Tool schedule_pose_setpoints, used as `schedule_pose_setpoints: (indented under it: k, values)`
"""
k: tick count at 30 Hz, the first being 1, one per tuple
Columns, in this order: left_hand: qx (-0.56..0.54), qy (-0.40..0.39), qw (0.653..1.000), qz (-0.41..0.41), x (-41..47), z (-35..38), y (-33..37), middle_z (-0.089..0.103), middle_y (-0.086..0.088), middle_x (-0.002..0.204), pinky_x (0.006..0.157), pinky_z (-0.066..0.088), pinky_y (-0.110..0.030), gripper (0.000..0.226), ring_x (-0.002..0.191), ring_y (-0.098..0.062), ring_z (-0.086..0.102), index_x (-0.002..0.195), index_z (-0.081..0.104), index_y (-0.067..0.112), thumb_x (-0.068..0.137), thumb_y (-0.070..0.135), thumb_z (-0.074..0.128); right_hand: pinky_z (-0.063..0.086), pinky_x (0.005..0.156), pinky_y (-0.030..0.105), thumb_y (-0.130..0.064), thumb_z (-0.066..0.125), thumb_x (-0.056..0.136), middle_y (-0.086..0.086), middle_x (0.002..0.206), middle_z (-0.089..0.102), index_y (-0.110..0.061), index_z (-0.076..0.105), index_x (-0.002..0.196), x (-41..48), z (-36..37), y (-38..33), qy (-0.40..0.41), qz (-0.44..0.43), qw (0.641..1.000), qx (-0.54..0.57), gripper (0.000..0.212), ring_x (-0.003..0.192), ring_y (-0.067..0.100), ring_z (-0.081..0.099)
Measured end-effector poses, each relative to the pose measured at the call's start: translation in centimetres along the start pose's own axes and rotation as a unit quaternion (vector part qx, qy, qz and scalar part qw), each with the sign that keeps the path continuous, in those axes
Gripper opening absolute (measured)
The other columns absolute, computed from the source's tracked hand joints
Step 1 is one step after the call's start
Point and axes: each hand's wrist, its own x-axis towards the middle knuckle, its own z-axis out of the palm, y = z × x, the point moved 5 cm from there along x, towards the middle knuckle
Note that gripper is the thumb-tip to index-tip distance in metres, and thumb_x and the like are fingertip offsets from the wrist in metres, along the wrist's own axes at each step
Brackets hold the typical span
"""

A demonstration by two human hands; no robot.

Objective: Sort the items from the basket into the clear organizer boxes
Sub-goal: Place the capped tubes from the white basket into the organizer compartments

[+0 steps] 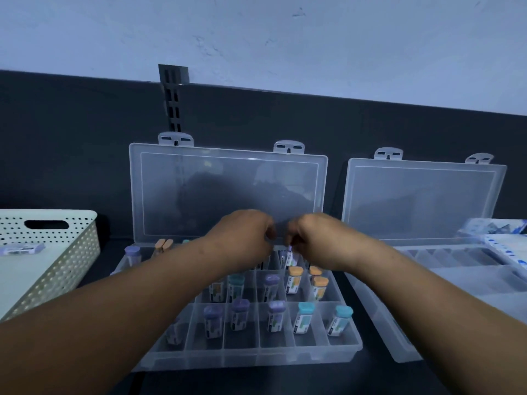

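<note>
**While both hands work the back row, the basket waits**

Because the cells are narrow, the left hand (245, 235) and right hand (316, 242) reach in from above, fingers curled. The right appears to pinch a vial (291, 259) by its top in a back-row cell. Whether the left grips anything is hidden. Other capped vials (303, 317) stand upright in the near organizer box (256, 357), whose lid (228, 189) stands open for access. A second organizer box (399, 337) lies to the right. The basket (57, 252), on the left, holds one packet (21, 248).

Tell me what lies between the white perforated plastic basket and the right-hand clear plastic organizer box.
The head view shows the other clear organizer box, lid up, holding colour-capped vials; the left hand and right hand reach over it.
</note>
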Motion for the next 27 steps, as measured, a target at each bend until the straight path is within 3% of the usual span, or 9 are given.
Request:
schedule_pose_setpoints:
  k: [8, 13, 16, 21, 25, 27]
  values:
    - [-0.032, 0.011, 0.999, -0.010, 0.0, -0.6, -1.2, 0.060, 0.008, 0.091, 0.075, 0.044, -0.027, 0.011, 0.090, -0.016, 0.058, 0.095, 0.068, 0.025, 0.085, 0.023, 0.064, 0.041, 0.098, 0.038, -0.019, 0.056, 0.090, -0.006, 0.111, 0.066, -0.032, 0.062, 0.112, 1.0, 0.8, -0.5, -0.047, 0.002, 0.996, -0.081, 0.026, 0.107, 0.019, 0.057]
    - [-0.040, 0.010, 0.999, -0.010, -0.3, -0.7, -1.8, 0.064, 0.006, 0.098, 0.078, 0.047, -0.028, 0.013, 0.092, -0.016, 0.059, 0.096, 0.067, 0.025, 0.085, 0.020, 0.062, 0.039, 0.099, 0.040, -0.019, 0.056, 0.091, -0.006, 0.113, 0.062, -0.031, 0.062, 0.113, 1.1, 1.0, -0.6, -0.047, 0.002, 0.996, -0.079, 0.026, 0.112, 0.020, 0.050]
    - [-0.053, 0.007, 0.999, -0.012, -0.2, -0.7, -2.2, 0.059, 0.009, 0.092, 0.078, 0.046, -0.027, 0.016, 0.091, -0.014, 0.058, 0.100, 0.067, 0.024, 0.085, 0.019, 0.062, 0.038, 0.098, 0.042, -0.022, 0.053, 0.092, -0.002, 0.118, 0.052, -0.029, 0.060, 0.112, 1.3, 1.0, -0.6, -0.052, 0.011, 0.994, -0.091, 0.022, 0.115, 0.022, 0.042]
    - [-0.057, 0.002, 0.998, -0.012, 0.0, -0.5, -2.1, 0.056, 0.010, 0.089, 0.074, 0.042, -0.025, 0.014, 0.090, -0.015, 0.057, 0.100, 0.067, 0.024, 0.086, 0.022, 0.063, 0.042, 0.093, 0.040, -0.017, 0.054, 0.088, -0.004, 0.109, 0.058, -0.029, 0.058, 0.099, 1.3, 1.4, -0.1, -0.065, 0.025, 0.996, -0.063, 0.016, 0.106, 0.020, 0.050]
    - [-0.064, 0.005, 0.998, -0.001, 0.1, -0.4, -1.6, 0.058, 0.008, 0.091, 0.074, 0.040, -0.024, 0.018, 0.090, -0.015, 0.057, 0.103, 0.067, 0.024, 0.086, 0.026, 0.064, 0.055, 0.073, 0.039, -0.009, 0.056, 0.082, -0.009, 0.081, 0.066, -0.031, 0.059, 0.080, 0.9, 0.3, 0.4, -0.035, 0.023, 0.997, 0.071, 0.022, 0.077, 0.017, 0.065]
    - [-0.079, 0.006, 0.997, 0.008, 0.3, -0.4, -1.1, 0.059, 0.008, 0.091, 0.073, 0.041, -0.024, 0.021, 0.089, -0.014, 0.056, 0.104, 0.065, 0.025, 0.084, 0.025, 0.066, 0.056, 0.072, 0.042, -0.007, 0.060, 0.082, -0.009, 0.078, 0.066, -0.027, 0.059, 0.081, 0.5, -0.9, 0.2, -0.008, 0.004, 0.995, 0.100, 0.021, 0.075, 0.019, 0.065]
